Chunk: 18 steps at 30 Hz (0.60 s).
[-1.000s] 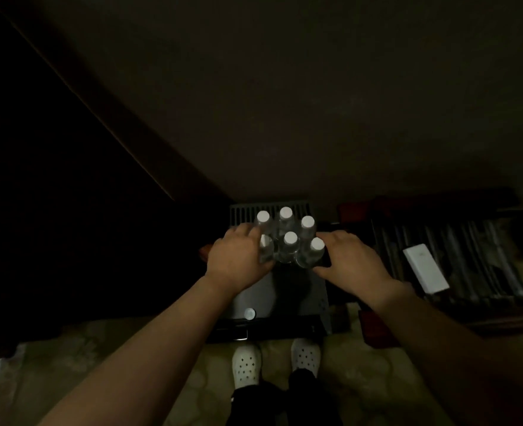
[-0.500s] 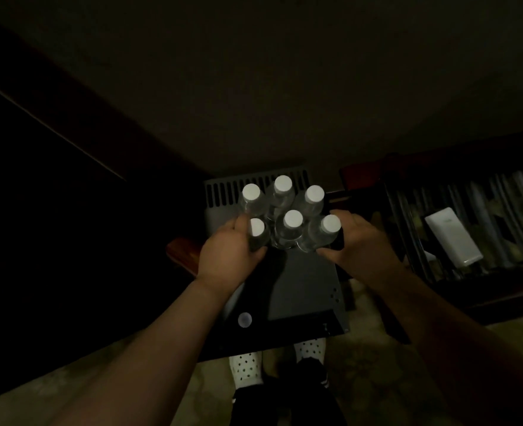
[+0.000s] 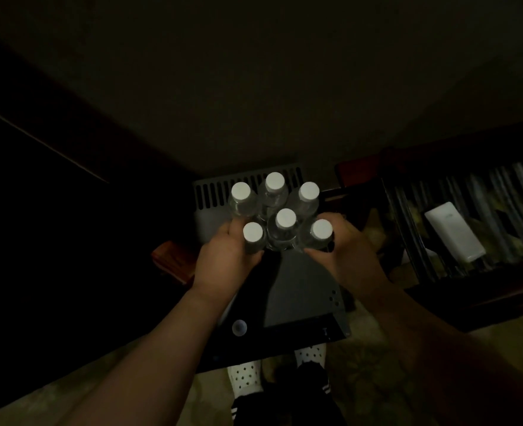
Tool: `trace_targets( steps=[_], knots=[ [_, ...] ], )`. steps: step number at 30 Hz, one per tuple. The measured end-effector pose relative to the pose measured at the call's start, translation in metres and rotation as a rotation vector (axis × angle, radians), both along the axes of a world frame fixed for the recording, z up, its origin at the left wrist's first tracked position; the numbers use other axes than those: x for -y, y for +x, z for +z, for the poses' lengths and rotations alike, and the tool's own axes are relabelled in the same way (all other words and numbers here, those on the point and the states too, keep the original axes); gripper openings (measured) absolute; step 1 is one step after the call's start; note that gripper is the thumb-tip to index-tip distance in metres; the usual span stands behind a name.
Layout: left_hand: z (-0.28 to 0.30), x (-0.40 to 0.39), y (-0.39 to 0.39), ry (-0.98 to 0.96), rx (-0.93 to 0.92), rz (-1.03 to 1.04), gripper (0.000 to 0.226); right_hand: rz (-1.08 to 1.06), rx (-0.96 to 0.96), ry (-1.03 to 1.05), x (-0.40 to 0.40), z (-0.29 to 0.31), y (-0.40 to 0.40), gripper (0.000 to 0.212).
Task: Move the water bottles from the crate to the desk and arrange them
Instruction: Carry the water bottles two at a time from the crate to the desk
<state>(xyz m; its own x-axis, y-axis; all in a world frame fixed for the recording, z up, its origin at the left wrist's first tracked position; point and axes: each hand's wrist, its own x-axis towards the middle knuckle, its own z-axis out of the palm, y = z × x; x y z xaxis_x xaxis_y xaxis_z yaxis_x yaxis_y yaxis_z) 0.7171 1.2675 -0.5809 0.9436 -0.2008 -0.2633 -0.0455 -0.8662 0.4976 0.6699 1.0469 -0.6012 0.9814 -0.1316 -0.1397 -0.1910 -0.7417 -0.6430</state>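
**A:** What hems you in?

**B:** The crate (image 3: 303,305) sits right below your hands, its slotted far wall (image 3: 223,192) showing behind the caps. To your right a dark shelf (image 3: 469,296) holds a white box (image 3: 452,230). At near left a reddish wooden corner (image 3: 174,261) pokes out beside the crate. The whole left side is too dark to read. Straight ahead and above, nothing shows but a plain dim surface.

**A:** And the floor?

**B:** Pale and patterned (image 3: 377,358). Your white perforated shoes (image 3: 246,376) stand just at the crate's near edge. The room is very dim. I cannot make out the desk.

**A:** My hands?

**B:** Both arms reach forward. Your left hand (image 3: 223,259) and right hand (image 3: 349,250) press in from either side on a cluster of six bottles (image 3: 280,219), fingers curled around the outer ones. The bottles stand upright, packed touching, three far and three near, white caps up. They hang above the crate's floor, held between your palms.

**A:** Anything left in the crate?

**B:** One white cap (image 3: 239,327) shows at its near left corner; the bottle beneath is too dark to see.
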Motion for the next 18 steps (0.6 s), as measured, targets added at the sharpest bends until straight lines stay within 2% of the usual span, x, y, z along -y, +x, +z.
trace_targets(
  steps=[3, 9, 15, 18],
  knots=[
    [0.012, -0.002, -0.005, 0.056, 0.001, -0.052, 0.063, -0.016, -0.025, 0.003, -0.005, 0.008, -0.010, 0.062],
    [0.077, -0.004, -0.010, 0.008, 0.051, -0.126, 0.060, -0.074, -0.052, 0.045, -0.011, 0.063, -0.026, 0.067],
    [0.186, 0.006, -0.013, -0.042, 0.125, -0.219, 0.056, -0.147, -0.103, 0.097, -0.007, 0.168, -0.035, 0.064],
    [0.245, 0.013, -0.016, -0.070, 0.179, -0.272, 0.053, -0.159, -0.068, 0.090, 0.001, 0.231, -0.043, 0.063]
  ],
)
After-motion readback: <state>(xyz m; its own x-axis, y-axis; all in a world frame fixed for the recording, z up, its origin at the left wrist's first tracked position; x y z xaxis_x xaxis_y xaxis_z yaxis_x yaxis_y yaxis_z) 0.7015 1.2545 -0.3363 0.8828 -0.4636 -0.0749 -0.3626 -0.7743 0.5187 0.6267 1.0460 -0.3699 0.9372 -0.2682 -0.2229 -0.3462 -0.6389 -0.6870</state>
